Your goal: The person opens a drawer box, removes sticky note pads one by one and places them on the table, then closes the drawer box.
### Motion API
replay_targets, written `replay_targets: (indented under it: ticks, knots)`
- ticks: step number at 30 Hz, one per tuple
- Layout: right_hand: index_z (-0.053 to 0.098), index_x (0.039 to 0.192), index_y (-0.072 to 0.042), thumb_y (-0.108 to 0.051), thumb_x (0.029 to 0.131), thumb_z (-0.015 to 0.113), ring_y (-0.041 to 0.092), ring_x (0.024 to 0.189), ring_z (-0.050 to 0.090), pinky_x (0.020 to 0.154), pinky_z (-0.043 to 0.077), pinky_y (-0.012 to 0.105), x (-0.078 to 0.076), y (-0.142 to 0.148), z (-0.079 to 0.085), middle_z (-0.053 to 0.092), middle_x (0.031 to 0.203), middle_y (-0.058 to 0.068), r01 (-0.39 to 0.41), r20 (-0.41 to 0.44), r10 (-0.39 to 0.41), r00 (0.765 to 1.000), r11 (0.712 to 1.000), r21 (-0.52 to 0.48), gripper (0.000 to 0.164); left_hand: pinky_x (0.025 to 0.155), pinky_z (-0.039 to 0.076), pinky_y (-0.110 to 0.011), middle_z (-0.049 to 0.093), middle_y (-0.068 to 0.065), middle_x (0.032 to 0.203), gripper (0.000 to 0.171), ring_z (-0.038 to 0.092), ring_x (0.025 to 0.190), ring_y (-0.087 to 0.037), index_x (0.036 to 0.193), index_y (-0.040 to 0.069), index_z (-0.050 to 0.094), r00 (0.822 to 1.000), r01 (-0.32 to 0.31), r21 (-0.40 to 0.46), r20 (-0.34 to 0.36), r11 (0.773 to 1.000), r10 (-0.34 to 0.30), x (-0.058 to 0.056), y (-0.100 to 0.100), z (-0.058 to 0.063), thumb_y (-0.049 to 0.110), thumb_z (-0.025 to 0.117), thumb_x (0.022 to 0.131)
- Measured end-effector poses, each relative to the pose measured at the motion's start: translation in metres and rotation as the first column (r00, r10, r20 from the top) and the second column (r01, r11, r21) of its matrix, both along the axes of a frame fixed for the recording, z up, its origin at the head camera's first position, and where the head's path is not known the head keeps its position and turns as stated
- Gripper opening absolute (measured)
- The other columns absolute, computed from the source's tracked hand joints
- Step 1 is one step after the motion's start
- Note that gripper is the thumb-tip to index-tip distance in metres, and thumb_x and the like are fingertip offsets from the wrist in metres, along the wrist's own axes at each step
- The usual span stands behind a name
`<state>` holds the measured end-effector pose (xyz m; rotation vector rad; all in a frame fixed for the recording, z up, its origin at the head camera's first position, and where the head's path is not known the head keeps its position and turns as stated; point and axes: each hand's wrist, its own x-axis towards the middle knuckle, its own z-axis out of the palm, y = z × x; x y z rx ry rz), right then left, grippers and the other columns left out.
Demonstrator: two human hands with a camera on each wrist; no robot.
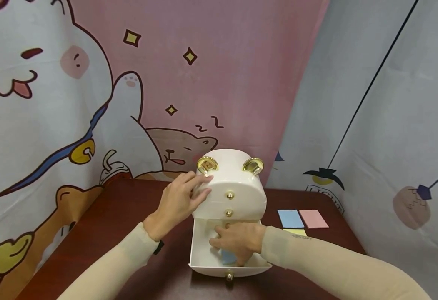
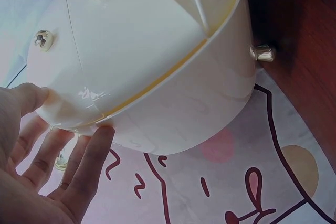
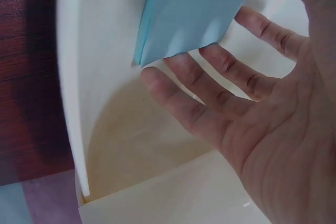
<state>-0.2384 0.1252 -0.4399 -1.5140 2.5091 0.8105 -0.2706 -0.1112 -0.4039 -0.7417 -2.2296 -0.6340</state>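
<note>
A white cabinet (image 1: pixel 230 183) with gold knobs and two gold ear-like rings stands on the table, its bottom drawer (image 1: pixel 203 250) pulled out. Inside the drawer my right hand (image 1: pixel 239 239) holds a blue sticky note pad (image 3: pixel 194 14), fingertips along one edge of it. The thumb side of that hold is mostly hidden. My left hand (image 1: pixel 181 196) rests on the left side of the cabinet's top, below one gold ring. In the left wrist view its thumb touches the white front and its fingertips meet the curved edge (image 2: pixel 107 119).
Right of the cabinet lie another blue pad (image 1: pixel 290 218), a pink pad (image 1: pixel 314 218) and a yellow pad (image 1: pixel 295 232), partly covered by my right arm. The dark red table (image 1: pixel 128 216) backs onto a cartoon-printed curtain (image 1: pixel 241 83).
</note>
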Motion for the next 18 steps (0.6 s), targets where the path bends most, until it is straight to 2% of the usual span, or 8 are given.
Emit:
replay_targets:
  ticks: [8, 13, 18]
  knots:
    - [0.067, 0.132, -0.043, -0.052, 0.083, 0.104, 0.009, 0.094, 0.067, 0.075, 0.055, 0.02, -0.001, 0.008, 0.001, 0.06, 0.127, -0.008, -0.041, 0.064, 0.045, 0.997, 0.997, -0.066, 0.061, 0.061, 0.045, -0.025, 0.063, -0.001, 0.084, 0.032, 0.054, 0.078, -0.012, 0.135, 0.024, 0.087, 1.0, 0.002, 0.002, 0.002, 1.0, -0.002, -0.001, 0.001, -0.001, 0.03, 0.092, 0.104]
    - [0.067, 0.131, -0.04, -0.053, 0.084, 0.104, 0.007, 0.094, 0.068, 0.076, 0.054, 0.018, -0.001, 0.012, 0.001, 0.062, 0.124, -0.008, -0.071, 0.062, 0.077, 0.995, 0.993, -0.099, 0.061, 0.061, 0.045, -0.025, 0.062, -0.001, 0.083, 0.032, 0.054, 0.078, -0.012, 0.135, 0.024, 0.087, 1.0, 0.002, 0.003, 0.002, 1.0, -0.002, -0.001, 0.0, -0.001, 0.03, 0.093, 0.104]
    - [0.063, 0.135, -0.038, -0.053, 0.086, 0.103, 0.006, 0.095, 0.068, 0.078, 0.056, 0.018, -0.001, 0.014, 0.003, 0.064, 0.123, -0.008, -0.069, 0.06, 0.075, 0.995, 0.992, -0.102, 0.065, 0.06, 0.045, -0.025, 0.063, -0.001, 0.084, 0.033, 0.054, 0.078, -0.012, 0.136, 0.024, 0.087, 1.0, 0.002, 0.003, -0.001, 1.0, -0.002, -0.001, 0.0, -0.001, 0.03, 0.092, 0.104]
